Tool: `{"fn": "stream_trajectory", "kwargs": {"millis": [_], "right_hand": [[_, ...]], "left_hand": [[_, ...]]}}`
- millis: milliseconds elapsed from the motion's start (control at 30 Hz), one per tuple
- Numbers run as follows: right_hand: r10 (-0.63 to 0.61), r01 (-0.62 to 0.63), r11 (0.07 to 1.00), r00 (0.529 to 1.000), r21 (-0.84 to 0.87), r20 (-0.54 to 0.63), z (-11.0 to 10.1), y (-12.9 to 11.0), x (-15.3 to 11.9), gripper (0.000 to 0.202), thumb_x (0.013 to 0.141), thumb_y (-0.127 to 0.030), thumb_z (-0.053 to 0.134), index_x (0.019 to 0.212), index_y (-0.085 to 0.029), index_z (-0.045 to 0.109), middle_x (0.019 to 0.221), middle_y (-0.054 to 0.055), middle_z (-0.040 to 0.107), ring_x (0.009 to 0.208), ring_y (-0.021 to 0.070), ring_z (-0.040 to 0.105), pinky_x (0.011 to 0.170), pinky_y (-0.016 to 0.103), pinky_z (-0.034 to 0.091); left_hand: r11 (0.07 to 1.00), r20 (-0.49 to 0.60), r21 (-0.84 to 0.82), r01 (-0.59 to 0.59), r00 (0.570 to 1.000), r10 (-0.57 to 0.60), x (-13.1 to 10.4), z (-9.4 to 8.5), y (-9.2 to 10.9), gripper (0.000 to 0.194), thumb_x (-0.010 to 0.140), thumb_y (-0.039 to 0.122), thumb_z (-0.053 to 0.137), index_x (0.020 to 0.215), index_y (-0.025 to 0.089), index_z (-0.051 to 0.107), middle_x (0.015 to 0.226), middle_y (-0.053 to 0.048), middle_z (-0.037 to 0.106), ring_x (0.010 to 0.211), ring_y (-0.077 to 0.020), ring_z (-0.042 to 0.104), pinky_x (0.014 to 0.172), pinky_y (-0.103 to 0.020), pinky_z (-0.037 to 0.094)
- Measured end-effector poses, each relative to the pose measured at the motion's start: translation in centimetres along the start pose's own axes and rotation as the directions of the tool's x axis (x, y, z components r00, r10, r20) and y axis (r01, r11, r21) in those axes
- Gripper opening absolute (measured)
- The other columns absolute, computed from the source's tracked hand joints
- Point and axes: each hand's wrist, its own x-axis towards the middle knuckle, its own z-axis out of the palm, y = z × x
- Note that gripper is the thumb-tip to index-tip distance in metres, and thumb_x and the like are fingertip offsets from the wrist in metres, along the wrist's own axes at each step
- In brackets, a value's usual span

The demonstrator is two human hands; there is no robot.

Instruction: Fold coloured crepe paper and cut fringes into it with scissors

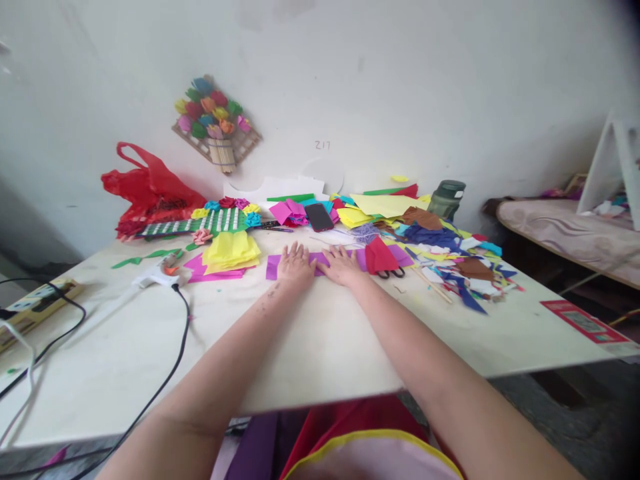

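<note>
A long purple paper strip (pixel 272 267) lies across the table in front of me. My left hand (pixel 296 265) rests flat on its left part, fingers spread. Beside it, my right hand (pixel 342 265) presses flat on the strip, fingers apart, with the two thumbs close together. Red paper (pixel 380 255) lies over the strip just right of my right hand, and dark scissor handles (pixel 391 273) stick out below it. Behind my hands is a black phone (pixel 319 217). Yellow paper sheets (pixel 231 252) sit on pink paper (pixel 200 272) to the left.
A glue gun (pixel 163 275) with a black cable lies at the left. Paper scraps (pixel 465 267) and a green bottle (pixel 447 200) are at the right. A red bag (pixel 150 183) and paper flowers (pixel 253 219) stand near the wall. A power strip (pixel 40 310) is far left.
</note>
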Motion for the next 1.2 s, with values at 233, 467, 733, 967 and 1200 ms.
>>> {"fn": "stream_trajectory", "kwargs": {"millis": [233,467,733,967,1200], "right_hand": [[0.004,-0.004,1.000,1.000,-0.021,-0.001,-0.1,0.0,-0.2,0.062,0.085,-0.055,0.018,0.140,-0.027,0.019,0.149,0.002,0.010,0.134,0.0289,0.005,0.103,0.056,0.003],[0.001,-0.001,1.000,1.000,-0.002,0.009,0.0,0.1,0.0,0.075,0.079,-0.068,0.013,0.141,-0.026,0.016,0.149,0.003,0.007,0.134,0.0306,0.002,0.102,0.057,0.001],[0.003,-0.003,1.000,1.000,-0.017,-0.006,-0.3,0.0,-0.4,0.072,0.082,-0.063,0.011,0.141,-0.024,0.016,0.149,0.003,0.006,0.134,0.0297,0.000,0.103,0.056,0.000],[-0.263,0.251,0.964,0.953,-0.090,-0.152,0.1,-2.3,-0.7,0.061,0.088,-0.050,0.009,0.141,-0.022,0.019,0.148,0.000,0.009,0.135,0.0190,0.001,0.106,0.046,-0.007],[-0.235,0.235,0.972,0.972,0.016,-0.002,0.9,-3.4,-0.4,0.062,0.087,-0.053,0.005,0.141,-0.026,0.019,0.148,-0.002,0.011,0.135,0.0202,0.007,0.107,0.047,0.004]], "left_hand": [[0.994,0.149,-0.105,-0.004,0.989,0.020,0.7,1.0,0.3,0.058,0.086,0.046,0.017,0.138,0.021,0.027,0.147,-0.004,0.015,0.134,-0.0286,0.010,0.105,-0.048,0.014],[0.982,0.155,-0.091,0.168,0.976,-0.152,-0.1,1.0,-1.9,0.062,0.085,0.050,0.013,0.140,0.021,0.022,0.147,-0.003,0.013,0.133,-0.0327,0.008,0.105,-0.050,0.012],[0.975,0.094,-0.089,0.204,0.976,-0.196,-0.7,1.4,-3.1,0.071,0.082,0.058,0.012,0.140,0.018,0.023,0.146,-0.007,0.017,0.133,-0.0305,0.011,0.106,-0.044,0.011],[0.976,0.072,-0.086,0.200,0.978,-0.194,-0.9,1.3,-2.8,0.068,0.083,0.054,0.015,0.139,0.017,0.027,0.146,-0.008,0.019,0.133,-0.0307,0.014,0.106,-0.045,0.013],[0.991,-0.101,-0.013,0.131,0.986,-0.132,-0.8,0.7,-2.9,0.058,0.087,0.044,0.018,0.136,0.017,0.033,0.143,-0.008,0.028,0.133,-0.0272,0.015,0.106,-0.048,0.012]]}}
